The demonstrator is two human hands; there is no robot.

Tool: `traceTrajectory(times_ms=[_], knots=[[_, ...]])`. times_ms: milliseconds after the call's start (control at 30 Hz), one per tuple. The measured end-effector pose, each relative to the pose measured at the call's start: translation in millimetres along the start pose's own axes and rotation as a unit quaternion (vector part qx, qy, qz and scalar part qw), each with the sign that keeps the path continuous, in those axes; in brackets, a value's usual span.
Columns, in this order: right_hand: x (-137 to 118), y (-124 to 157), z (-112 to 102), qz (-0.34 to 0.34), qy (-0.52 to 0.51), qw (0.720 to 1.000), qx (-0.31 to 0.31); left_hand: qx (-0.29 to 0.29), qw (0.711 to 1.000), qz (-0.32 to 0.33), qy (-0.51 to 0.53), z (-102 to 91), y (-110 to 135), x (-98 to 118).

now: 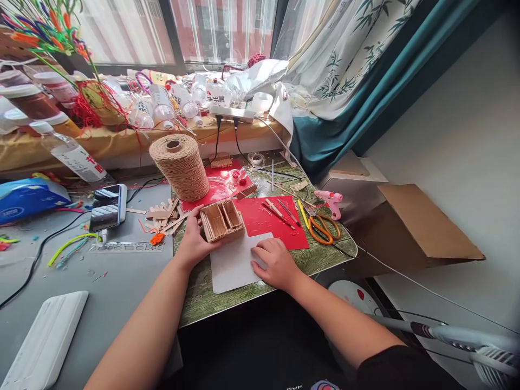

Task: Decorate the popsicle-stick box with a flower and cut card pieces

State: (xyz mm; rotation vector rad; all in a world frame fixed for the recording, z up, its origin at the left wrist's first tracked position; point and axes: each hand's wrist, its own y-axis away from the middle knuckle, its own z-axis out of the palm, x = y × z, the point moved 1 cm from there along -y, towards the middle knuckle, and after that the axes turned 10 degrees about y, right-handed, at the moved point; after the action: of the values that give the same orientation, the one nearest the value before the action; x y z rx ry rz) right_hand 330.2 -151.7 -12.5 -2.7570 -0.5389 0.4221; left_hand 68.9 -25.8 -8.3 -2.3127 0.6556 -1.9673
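Head view: a small wooden box point(222, 221) with a divider inside sits at the far left corner of a white sheet point(233, 271), tilted toward the viewer; whether it rests fully on the sheet is unclear. The left hand point(194, 242) grips it, thumb along the near side and fingers around the left wall. The right hand point(274, 262) lies on the sheet, well short of the box, fingers loosely bent; I cannot tell whether they pinch anything. The step in hand seems to be steadying the box beside the sheet; shifting either would call for a firm left hold and a flat right palm. Beyond lie a red sheet point(260, 219), scissors point(323, 230) and a twine spool point(182, 170).
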Motion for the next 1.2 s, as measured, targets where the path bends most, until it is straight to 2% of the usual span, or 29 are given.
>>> traceTrajectory(times_ms=[133, 233, 333, 467, 567, 700, 767, 867, 933, 1000, 1033, 1067, 1133, 1167, 1200], knots=[[6.3, 4.6, -17.1, 0.117, 0.033, 0.992, 0.021, 0.062, 0.998, -0.007, -0.003, -6.5, -2.8, -6.2], [11.5, 11.5, -28.2, 0.176, 0.045, 0.983, -0.004, 0.048, 0.998, -0.023, -0.019, -8.2, -3.6, -4.9], [9.7, 18.2, -32.3, 0.187, -0.001, 0.982, -0.034, 0.037, 0.998, -0.035, -0.033, -8.4, -4.3, -1.4], [2.0, 23.0, -32.6, 0.236, -0.109, 0.965, -0.037, 0.039, 0.997, -0.036, -0.050, -9.2, -4.1, 0.7], [0.3, 24.4, -34.9, 0.238, -0.130, 0.962, -0.032, 0.036, 0.997, -0.038, -0.048, -9.9, -3.2, 0.4], [2.6, 27.4, -42.2, 0.202, -0.001, 0.978, -0.040, 0.037, 0.997, -0.048, -0.043, -10.8, -1.8, -1.0], [1.1, 30.2, -44.4, 0.183, 0.012, 0.981, -0.059, 0.037, 0.997, -0.056, -0.035, -11.1, -1.3, -1.8], [-6.4, 34.1, -43.5, 0.190, -0.053, 0.978, -0.066, 0.044, 0.997, -0.060, -0.028, -11.6, -0.9, -2.1], [-14.1, 34.5, -39.7, 0.225, -0.138, 0.963, -0.056, 0.045, 0.997, -0.058, -0.023, -11.6, -0.5, -1.2], [-23.5, 32.3, -34.2, 0.274, -0.266, 0.924, -0.018, 0.044, 0.997, -0.058, -0.022, -11.3, 0.3, 0.8], [-28.6, 30.3, -31.2, 0.304, -0.343, 0.889, 0.019, 0.043, 0.997, -0.057, -0.027, -11.2, 0.8, 2.1], [-33.6, 28.1, -28.2, 0.335, -0.422, 0.840, 0.062, 0.043, 0.997, -0.056, -0.035, -11.1, 1.3, 3.4], [-42.4, 23.3, -22.6, 0.399, -0.556, 0.715, 0.144, 0.045, 0.997, -0.052, -0.044, -11.0, 2.5, 5.6], [-45.7, 20.9, -20.7, 0.425, -0.601, 0.655, 0.172, 0.046, 0.997, -0.050, -0.045, -10.9, 3.1, 6.2], [-47.9, 18.3, -19.6, 0.444, -0.630, 0.608, 0.192, 0.046, 0.997, -0.048, -0.044, -11.0, 3.7, 6.5]])
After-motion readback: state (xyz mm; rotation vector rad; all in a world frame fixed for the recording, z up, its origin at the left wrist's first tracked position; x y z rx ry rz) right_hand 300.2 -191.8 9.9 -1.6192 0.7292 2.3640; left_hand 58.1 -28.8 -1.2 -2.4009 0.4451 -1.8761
